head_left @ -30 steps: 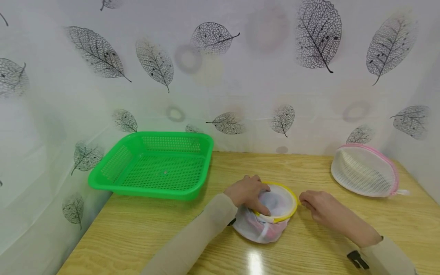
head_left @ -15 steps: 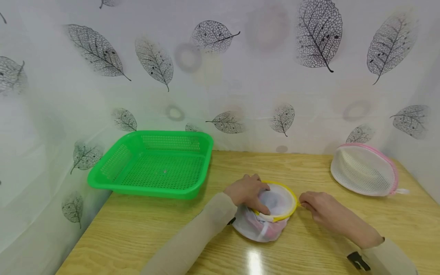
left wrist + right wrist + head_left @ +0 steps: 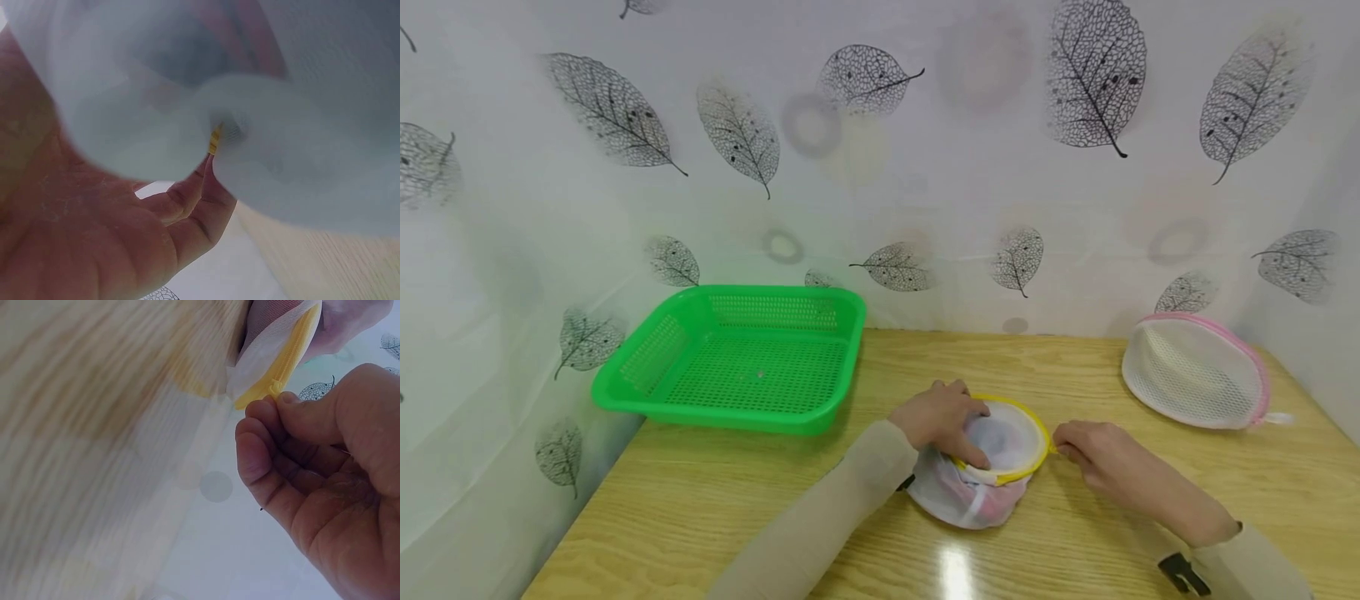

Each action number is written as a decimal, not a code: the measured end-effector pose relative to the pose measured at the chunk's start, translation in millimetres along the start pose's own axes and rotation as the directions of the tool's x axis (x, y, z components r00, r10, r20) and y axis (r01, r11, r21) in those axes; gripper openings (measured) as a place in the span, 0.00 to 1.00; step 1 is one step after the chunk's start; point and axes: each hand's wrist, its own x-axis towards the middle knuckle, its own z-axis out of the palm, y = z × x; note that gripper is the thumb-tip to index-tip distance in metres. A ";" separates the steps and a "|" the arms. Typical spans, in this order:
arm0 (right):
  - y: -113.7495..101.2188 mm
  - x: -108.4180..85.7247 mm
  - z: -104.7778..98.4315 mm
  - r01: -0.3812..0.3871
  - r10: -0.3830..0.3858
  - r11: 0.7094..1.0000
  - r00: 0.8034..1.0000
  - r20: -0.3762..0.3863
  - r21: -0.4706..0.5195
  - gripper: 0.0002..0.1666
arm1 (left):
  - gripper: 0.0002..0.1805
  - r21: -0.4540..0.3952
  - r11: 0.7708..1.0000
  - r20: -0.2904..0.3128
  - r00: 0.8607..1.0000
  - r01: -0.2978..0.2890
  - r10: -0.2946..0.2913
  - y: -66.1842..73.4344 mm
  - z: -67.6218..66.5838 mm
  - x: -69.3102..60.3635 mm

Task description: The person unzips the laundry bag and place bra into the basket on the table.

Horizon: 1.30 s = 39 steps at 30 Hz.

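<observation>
- Head view: white mesh bag with yellow trim, set on the wooden surface right of centre, between the two hands, pale round top facing up.
- Pink cloth and something greyish visible through the mesh; cannot tell the exact shape of either.
- Left hand laid over the bag's left side, thumb on the top, holding on to the bag. Seen from the left wrist, fingertips gathered at a small yellow bit, much of the view covered by blurred mesh.
- Right hand just beside the bag's right edge, pinching a small yellow tab on the trim between thumb and forefinger, as seen from the right wrist; other fingers curled in.
- Beige sleeves on both forearms; black buckle near the right wrist.
- Green basket further back and to the left, apart from the mesh bag, perforated in floor and walls, facing upward.
- Pink-trimmed bag, also of white mesh, at the back right of the surface, beyond the right hand, with a pale loop at the right end.
- Pale sheet with dark leaf prints, behind the surface and along the left side.
</observation>
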 end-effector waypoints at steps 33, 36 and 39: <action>-6.2 1.1 -4.5 0.006 -0.011 0.998 0.997 0.072 0.065 0.16 | 0.40 0.009 1.000 -0.003 1.000 0.024 -0.024 1.7 -0.2 -0.3; -7.2 0.7 -5.0 0.016 -0.021 0.997 0.997 0.074 0.071 0.17 | 0.40 0.008 1.000 -0.001 1.000 0.027 -0.027 2.1 0.0 0.0; -8.8 -0.2 -5.8 0.011 -0.016 0.997 0.997 0.072 0.078 0.17 | 0.40 0.008 1.000 0.004 1.000 0.027 -0.027 2.0 0.6 0.7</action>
